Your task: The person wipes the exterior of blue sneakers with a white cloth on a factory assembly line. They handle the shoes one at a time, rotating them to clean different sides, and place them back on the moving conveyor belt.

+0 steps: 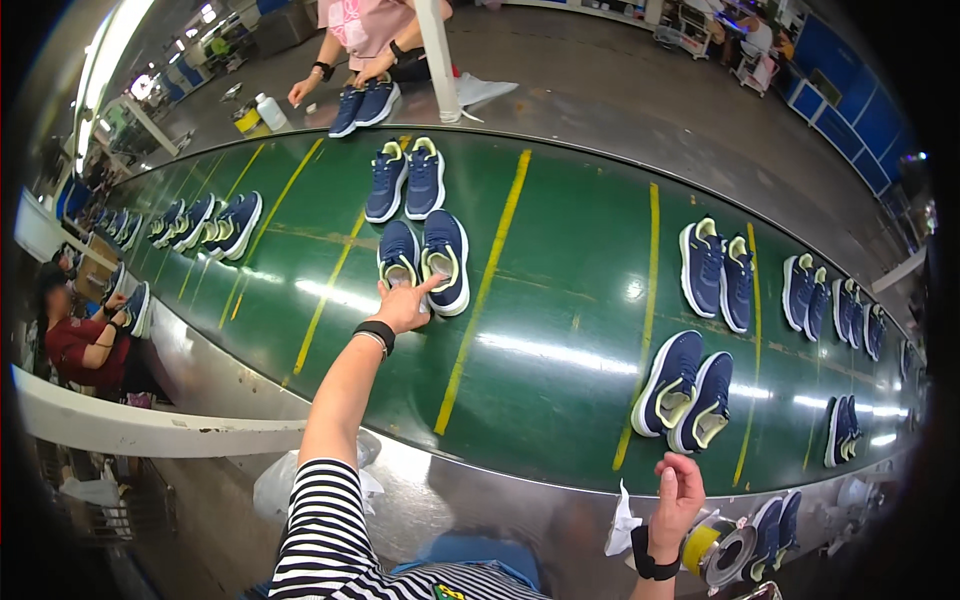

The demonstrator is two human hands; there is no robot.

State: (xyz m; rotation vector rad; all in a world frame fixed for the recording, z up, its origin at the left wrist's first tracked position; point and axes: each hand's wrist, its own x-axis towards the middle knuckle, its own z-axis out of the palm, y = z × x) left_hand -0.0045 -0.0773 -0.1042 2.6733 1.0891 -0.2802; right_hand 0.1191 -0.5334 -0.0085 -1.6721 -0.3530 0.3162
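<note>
While the left hand point(402, 308) reaches across the belt point(560, 300), fingers spread on a navy pair point(424, 262).
Right hand point(678, 492) hangs loosely curled, empty; a nudge could skew the shoes, I judge.

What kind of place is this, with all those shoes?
Most likely a shoe factory line: pairs of navy sneakers ride a long green conveyor belt, the left hand touches one pair, and other workers handle shoes alongside it.

Left hand point(403, 306) outstretched, fingers open; right hand point(679, 493) loosely curled.
</note>
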